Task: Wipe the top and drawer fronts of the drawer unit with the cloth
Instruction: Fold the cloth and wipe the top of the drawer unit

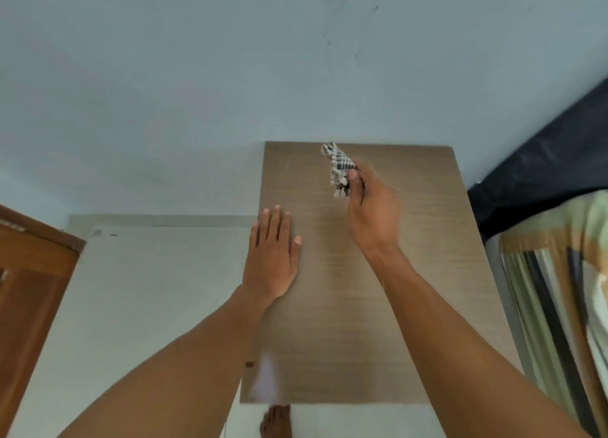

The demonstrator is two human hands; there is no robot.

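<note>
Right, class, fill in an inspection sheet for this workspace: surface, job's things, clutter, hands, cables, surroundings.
Surface: drawer unit top, wood grain, glare near front.
Job's things: checked cloth, bunched; drawer fronts not in view.
Clutter: nothing seen.
Hands: left hand flat on the top's left edge; right hand grips the cloth.
Cables: nothing seen.
Surroundings: pale wall behind, wooden door left, striped bedding right, bare foot below.

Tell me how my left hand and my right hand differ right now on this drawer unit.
The left hand lies flat, fingers straight; the right hand is curled. The left hand holds nothing; the right hand grips the checked cloth. The left hand is at the left edge of the drawer unit top; the right hand is farther back, near the wall. Both show their backs to the camera.
</note>
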